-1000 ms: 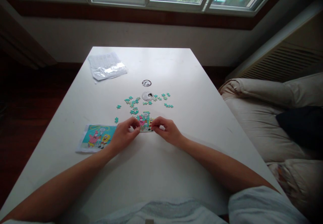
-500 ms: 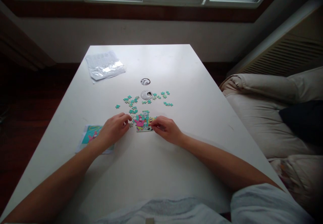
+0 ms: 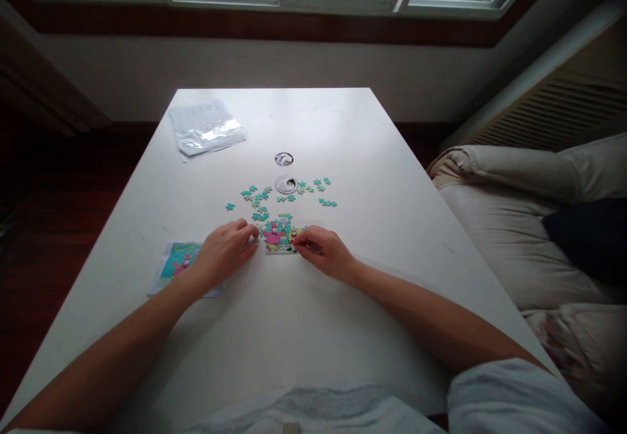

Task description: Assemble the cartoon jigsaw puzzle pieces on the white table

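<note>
A partly assembled jigsaw puzzle (image 3: 279, 237) with pink, white and yellow cartoon figures lies on the white table. My right hand (image 3: 326, 251) is at its right side, thumb and fingertips pinched on that edge and covering part of it. Just left of the puzzle is my left hand (image 3: 230, 248), its fingers curled together with the tips low over the table. What is under or between those left fingers is hidden. Several loose turquoise puzzle pieces (image 3: 263, 217) are scattered beyond the puzzle.
A picture card (image 3: 169, 269) lies partly under my left forearm. At the back left rests a clear plastic bag (image 3: 210, 135) with paper. Two round fittings, a nearer metal one (image 3: 283, 186) and a farther one (image 3: 284, 159), sit in the tabletop. A sofa (image 3: 490, 225) stands to the right.
My left hand has shifted slightly right, and its fingers now cover the pale puzzle piece that showed by their tips. My right hand stays at the puzzle's edge. The view has moved slightly.
</note>
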Demonstrator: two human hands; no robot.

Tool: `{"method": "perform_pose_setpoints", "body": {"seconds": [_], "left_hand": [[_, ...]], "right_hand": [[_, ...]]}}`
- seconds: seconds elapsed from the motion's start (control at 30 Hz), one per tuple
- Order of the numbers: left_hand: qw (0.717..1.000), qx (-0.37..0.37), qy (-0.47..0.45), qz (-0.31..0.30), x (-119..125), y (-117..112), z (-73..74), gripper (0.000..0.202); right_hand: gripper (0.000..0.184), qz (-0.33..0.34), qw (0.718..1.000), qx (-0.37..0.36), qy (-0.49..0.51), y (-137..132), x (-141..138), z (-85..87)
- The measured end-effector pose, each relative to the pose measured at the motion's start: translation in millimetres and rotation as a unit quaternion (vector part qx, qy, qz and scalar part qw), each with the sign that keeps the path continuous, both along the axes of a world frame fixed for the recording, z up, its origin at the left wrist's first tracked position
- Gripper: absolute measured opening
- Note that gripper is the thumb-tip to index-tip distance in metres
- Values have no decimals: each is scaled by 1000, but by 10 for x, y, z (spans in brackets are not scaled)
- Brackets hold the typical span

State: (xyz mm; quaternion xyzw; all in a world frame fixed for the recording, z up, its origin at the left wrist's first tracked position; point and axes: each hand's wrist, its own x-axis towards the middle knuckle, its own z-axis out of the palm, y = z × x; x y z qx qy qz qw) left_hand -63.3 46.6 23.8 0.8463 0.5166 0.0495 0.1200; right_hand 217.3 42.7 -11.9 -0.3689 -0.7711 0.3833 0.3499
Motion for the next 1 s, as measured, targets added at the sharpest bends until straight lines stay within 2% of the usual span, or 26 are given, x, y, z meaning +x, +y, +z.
{"method": "perform_pose_setpoints", "body": {"seconds": [0.1,0.23,0.3,0.4,0.47,0.63,1.0], "left_hand": [[1000,1,13,17,12,-4,-11,11],[999,-8,23,26,32,-1,24,24],[999,-28,17,16,21,5,72,24],[999,-42,19,-9,-12,6,135,11],[998,-43,22,-31,-24,-3,144,12],[998,-39,24,-36,6,-24,102,12],[996,-76,-42,-11,-7,23,-2,11]], "right_hand": [[10,0,1000,-2,-2,1,2,0],[10,1,1000,0,0,0,-2,14],[10,2,1000,-1,0,-1,-2,16],[10,3,1000,-5,-2,-2,-1,9],[10,1,1000,-7,-4,-3,-1,2],[9,1,1000,-6,-8,-5,-3,-2],[10,2,1000,-10,-15,4,-6,8]]}}
